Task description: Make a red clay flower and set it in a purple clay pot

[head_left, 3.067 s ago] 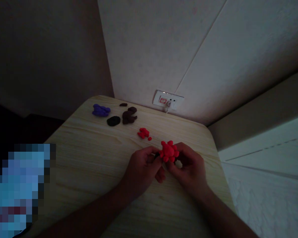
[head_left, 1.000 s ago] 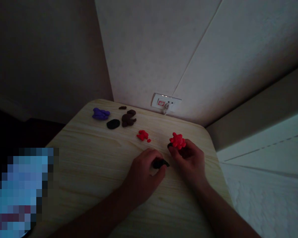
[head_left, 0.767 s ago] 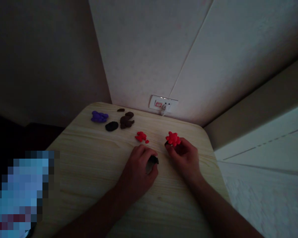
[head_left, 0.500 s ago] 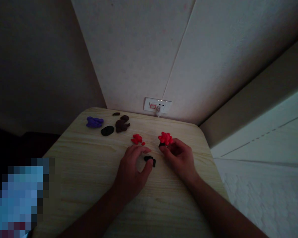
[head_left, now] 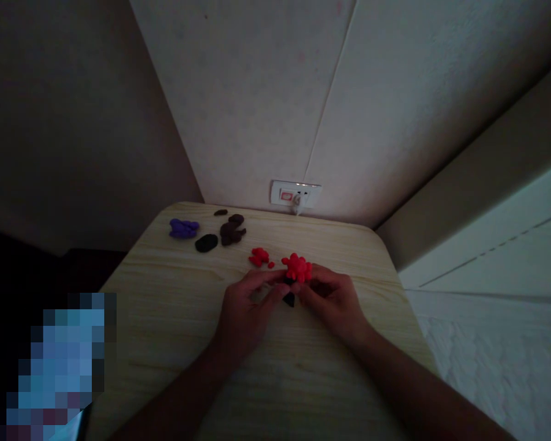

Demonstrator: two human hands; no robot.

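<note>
A red clay figure shaped like a flower with rounded knobs is raised above the table, with black clay beneath it. My right hand is closed around the figure from the right, fingers bent and thumb at its base. From the left, my left hand pinches at the black part, its thumb and fingertips meeting just under the red knobs. The fingertips partly hide the join between red and black. Behind my left fingers lie loose red clay pieces.
On the pale wooden table, towards the back left, are purple clay, a flat black clay piece and brown clay lumps. A wall socket with a plug sits behind the table. A blurred-out screen is at lower left.
My right hand has brought the red figure left and slightly down. My left hand has closed in on its base, where a loose black clay piece lay under my left thumb before.
</note>
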